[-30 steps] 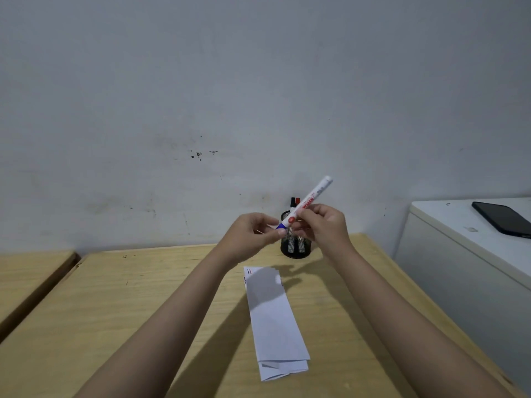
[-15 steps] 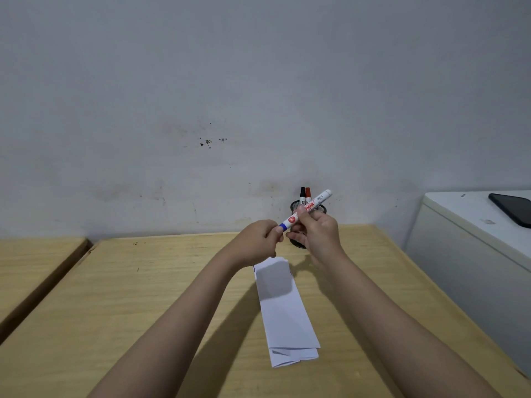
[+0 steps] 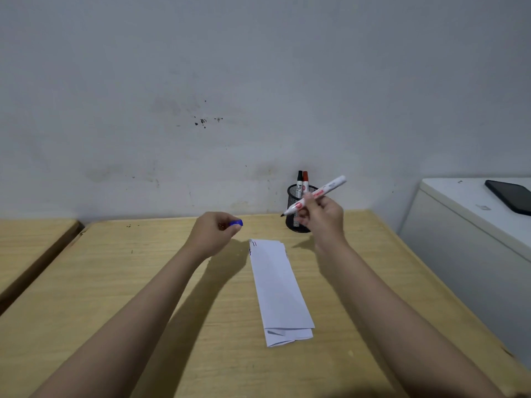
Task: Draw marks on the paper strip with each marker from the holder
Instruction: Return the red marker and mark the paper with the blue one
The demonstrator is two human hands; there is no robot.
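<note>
On marker (image 3: 319, 194), red unreadable label

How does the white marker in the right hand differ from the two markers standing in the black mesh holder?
The white marker is uncapped, its dark tip bare; the black-capped marker and red-capped marker are capped. It is held slanted, tip down-left, in the right hand; they stand upright in the black mesh holder. Its blue cap sits in the left hand. All three have white barrels.
</note>
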